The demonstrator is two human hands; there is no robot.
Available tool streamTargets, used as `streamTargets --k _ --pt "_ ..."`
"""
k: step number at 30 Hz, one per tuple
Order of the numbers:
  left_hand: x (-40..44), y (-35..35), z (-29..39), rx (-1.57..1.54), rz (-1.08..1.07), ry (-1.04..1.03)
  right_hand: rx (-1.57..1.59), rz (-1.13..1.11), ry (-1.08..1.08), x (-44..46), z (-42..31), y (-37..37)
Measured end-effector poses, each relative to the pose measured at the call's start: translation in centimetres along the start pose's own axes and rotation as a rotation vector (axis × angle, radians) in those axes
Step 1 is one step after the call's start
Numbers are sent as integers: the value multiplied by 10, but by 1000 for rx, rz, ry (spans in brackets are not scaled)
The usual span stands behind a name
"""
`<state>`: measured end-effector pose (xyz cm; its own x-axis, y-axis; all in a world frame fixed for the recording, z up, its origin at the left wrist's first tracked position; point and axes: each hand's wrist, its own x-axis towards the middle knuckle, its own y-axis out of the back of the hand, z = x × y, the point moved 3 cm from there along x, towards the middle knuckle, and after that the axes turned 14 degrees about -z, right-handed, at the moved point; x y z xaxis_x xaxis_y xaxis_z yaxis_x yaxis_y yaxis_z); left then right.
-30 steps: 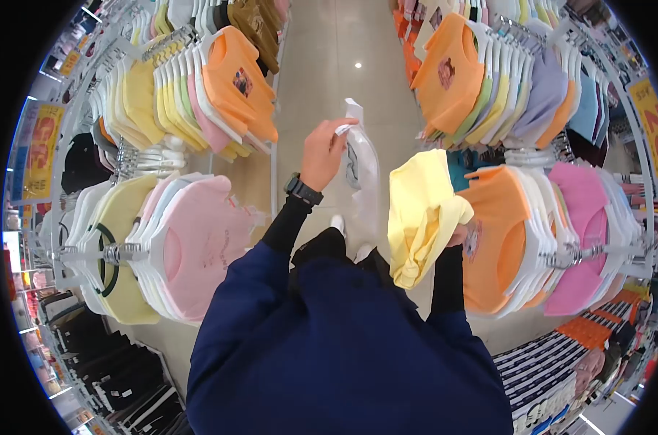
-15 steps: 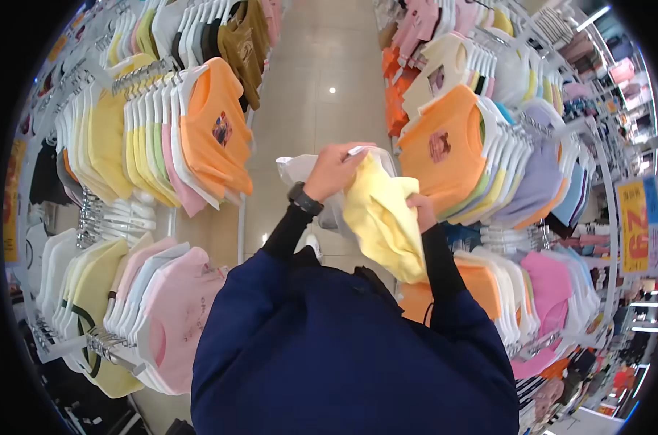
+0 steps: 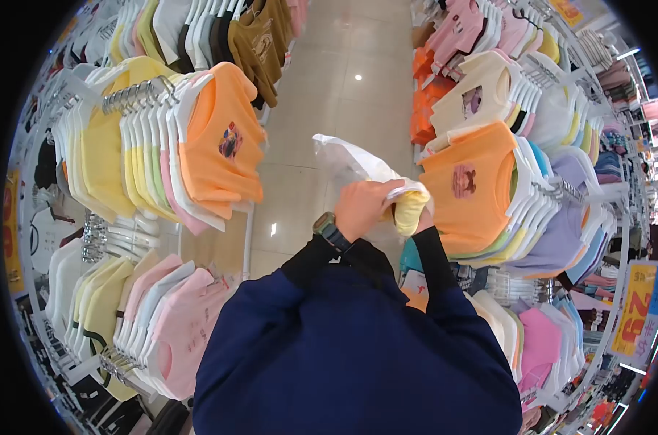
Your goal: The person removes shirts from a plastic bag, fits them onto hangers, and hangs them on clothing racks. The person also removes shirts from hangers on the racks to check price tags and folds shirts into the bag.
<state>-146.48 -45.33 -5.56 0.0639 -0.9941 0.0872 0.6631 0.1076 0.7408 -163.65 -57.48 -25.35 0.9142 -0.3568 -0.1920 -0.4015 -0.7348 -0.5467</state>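
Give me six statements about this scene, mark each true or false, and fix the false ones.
1. The left hand has a watch at its wrist. True.
2. The cloth at the hands is blue. False: the cloth is yellow.
3. The left hand grips the plastic bag. True.
4. The right hand is far from the cloth. False: the right hand is right at it, partly hidden.
5. Orange shirts hang on both sides of the aisle. True.
6. The brown shirt lies on the floor. False: the brown shirt hangs on the left.
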Motion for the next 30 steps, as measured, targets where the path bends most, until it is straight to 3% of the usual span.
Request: streamTargets --k 2,3,6,9,12,17,18,21,23,26,30 --pt "29 -12 7 7 39 -80 -1013 -24 -58 17 -34 -13" --pt "46 -29 9 20 21 -119 -1019 -33 -56 29 -34 -12" --pt "91 -31 30 -146 -70 -123 -348 -14 -72 77 -27 -1" --pt "138 -39 20 -220 -56 -99 -104 2 -101 125 -31 10" --pt "178 -39 9 -192 -84 -32 -21 15 -119 162 -50 24" --pt "233 1 -32 -212 62 140 -100 35 -123 195 -92 59" --pt "240 12 -37 -234 83 175 -171 22 -127 205 -91 67" --pt "263 39 -45 -248 84 153 -1275 -208 -152 280 10 178" --pt "277 52 -51 -241 86 114 -1502 -163 -237 293 -20 165" --pt "291 69 -61 -292 112 270 -1801 -96 -349 303 -56 149" --pt "312 72 -100 -215 254 287 -1797 -44 -340 333 -82 179"
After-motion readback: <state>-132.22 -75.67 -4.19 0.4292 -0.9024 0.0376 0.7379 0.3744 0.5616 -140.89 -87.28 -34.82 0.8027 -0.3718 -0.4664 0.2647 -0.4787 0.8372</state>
